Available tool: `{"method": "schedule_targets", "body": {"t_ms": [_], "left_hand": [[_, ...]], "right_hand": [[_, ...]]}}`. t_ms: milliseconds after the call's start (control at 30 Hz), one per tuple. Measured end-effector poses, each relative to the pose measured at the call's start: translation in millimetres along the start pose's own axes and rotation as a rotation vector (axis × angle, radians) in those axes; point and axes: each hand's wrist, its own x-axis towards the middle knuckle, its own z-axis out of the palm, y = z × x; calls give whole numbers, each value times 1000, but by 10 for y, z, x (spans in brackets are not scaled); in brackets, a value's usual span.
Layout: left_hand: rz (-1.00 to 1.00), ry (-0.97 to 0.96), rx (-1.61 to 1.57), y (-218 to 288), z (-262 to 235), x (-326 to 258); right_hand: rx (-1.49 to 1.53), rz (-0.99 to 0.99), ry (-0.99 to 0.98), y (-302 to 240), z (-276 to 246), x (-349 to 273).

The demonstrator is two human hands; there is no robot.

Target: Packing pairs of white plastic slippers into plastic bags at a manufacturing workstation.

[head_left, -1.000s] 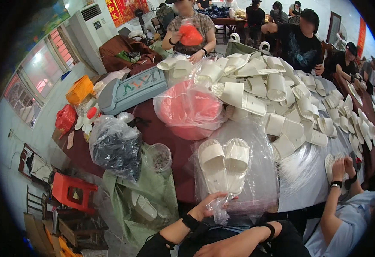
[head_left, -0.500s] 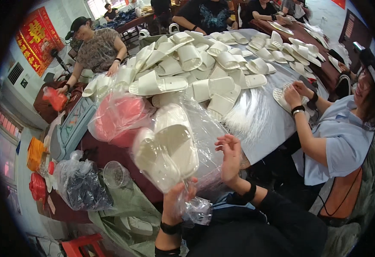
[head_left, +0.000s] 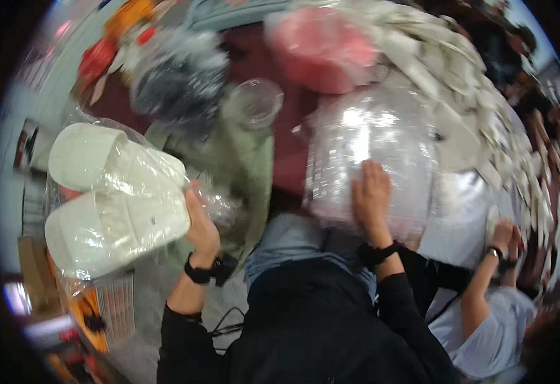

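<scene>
My left hand grips the gathered end of a clear plastic bag, with a pair of white slippers inside it. The bagged pair is held out to the left, over the floor side of the table. On the right, my right hand lies with stretched fingers on a stack of clear plastic bags at the table's near edge. Behind that stack is a pink bundle in clear plastic. A heap of loose white slippers spreads along the right.
A green sack hangs at the table edge between my hands. Near it stand a clear round tub and a plastic bag of dark items. A co-worker's hands are at the right. Several boxes stand at lower left.
My view has turned down and left. The bagged slippers have swung from in front of me out to the left. My right hand, raised before, now rests on the bag stack.
</scene>
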Motion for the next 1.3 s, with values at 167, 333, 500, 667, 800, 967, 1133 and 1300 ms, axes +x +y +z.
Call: {"method": "schedule_targets", "body": {"t_ms": [167, 333, 500, 667, 800, 967, 1133, 1300], "left_hand": [[-119, 39, 333, -518, -977, -234], [-279, -304, 579, -777, -1113, -934], [-428, -252, 382, -1456, -960, -1236], [-336, -234, 350, -1966, -781, -952], [-520, -47, 14, -1709, -414, -809], [-820, -191, -114, -1944, -633, -764], [-1090, -239, -78, -2193, -814, -583], [-605, -724, 357, -1743, -970, -303]], "right_hand": [[-27, -55, -26, -16, 105, -40], [-61, -15, -22, 16, -37, -41], [-12, 7, -26, 60, -57, -105], [24, 27, 11, 17, -66, -117], [30, 24, 39, 29, -79, -142], [42, 75, 26, 66, -73, -140], [8, 80, 18, 84, 6, -161], [-6, 30, -3, 22, -32, -141]]}}
